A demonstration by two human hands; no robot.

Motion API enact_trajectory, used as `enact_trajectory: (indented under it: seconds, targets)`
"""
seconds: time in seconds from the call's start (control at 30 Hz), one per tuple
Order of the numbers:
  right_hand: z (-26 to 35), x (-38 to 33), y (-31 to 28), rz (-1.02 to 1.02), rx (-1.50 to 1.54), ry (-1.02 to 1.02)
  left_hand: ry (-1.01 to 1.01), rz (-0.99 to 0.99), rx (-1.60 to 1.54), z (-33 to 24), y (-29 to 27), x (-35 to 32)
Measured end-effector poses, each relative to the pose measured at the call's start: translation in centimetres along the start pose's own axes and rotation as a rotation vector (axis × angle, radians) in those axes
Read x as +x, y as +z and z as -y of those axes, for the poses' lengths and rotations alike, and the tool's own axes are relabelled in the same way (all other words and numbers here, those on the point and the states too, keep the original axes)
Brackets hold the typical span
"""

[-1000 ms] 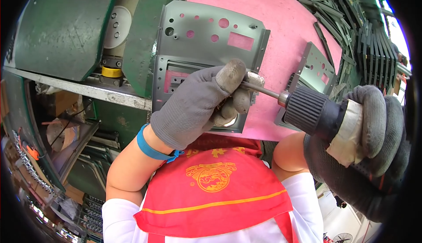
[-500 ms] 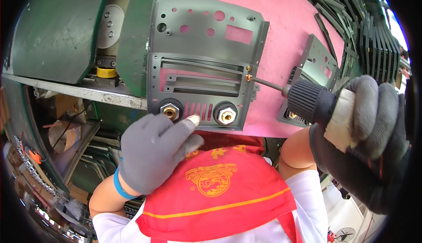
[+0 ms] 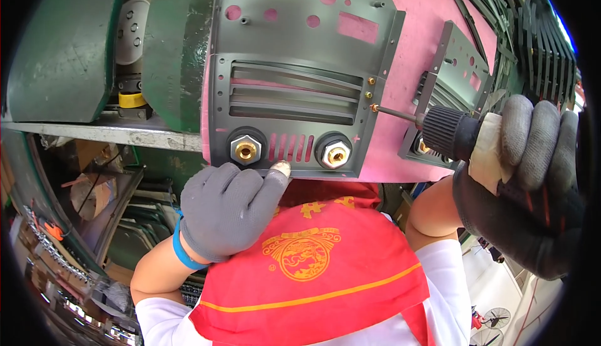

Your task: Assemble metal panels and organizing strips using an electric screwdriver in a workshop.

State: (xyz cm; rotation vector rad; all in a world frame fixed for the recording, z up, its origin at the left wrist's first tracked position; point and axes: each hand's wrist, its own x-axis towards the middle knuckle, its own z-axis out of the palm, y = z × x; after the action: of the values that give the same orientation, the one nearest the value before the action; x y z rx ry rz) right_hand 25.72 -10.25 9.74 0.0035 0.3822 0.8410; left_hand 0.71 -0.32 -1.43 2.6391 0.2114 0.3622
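A grey metal panel (image 3: 294, 39) with round holes, slots and a rectangular cutout lies in front of me. Two sockets with brass centres and hex nuts, a left socket (image 3: 245, 150) and a right socket (image 3: 336, 154), sit along its near edge. My left hand (image 3: 228, 205), in a grey glove, is closed at that edge, its thumb on the panel between the sockets. In my gloved right hand (image 3: 526, 152) is a black power screwdriver (image 3: 449, 132). Its bit meets a small brass screw (image 3: 374, 107) on the panel's right side; two more brass screws stand above it.
A second similar panel (image 3: 454, 73) lies to the right on the pink work surface (image 3: 413, 26). Dark metal parts (image 3: 544, 51) are stacked at the far right. Green metal plates (image 3: 69, 45) and a metal rail (image 3: 150, 138) are on the left.
The screwdriver bit has shifted from one brass screw to a lower one on the panel's right side. My left hand keeps its place at the near edge. The whole view has shifted slightly.
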Motion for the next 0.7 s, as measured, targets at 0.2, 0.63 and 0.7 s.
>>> enact_trajectory:
  seconds: [0.2,0.63,0.7]
  targets:
    - [0.0,-0.1,-0.2,-0.178,0.233,0.122,-0.005,0.023,-0.018,0.1,-0.2,-0.4]
    - [-2.1,0.9,0.7,-0.561,0.698,0.430,-0.010,0.061,-0.032,-0.3,-0.1,-0.4]
    - [-2.9,0.5,1.0,-0.622,0.772,0.475,-0.011,0.077,-0.026,-0.3,-0.2,-0.2]
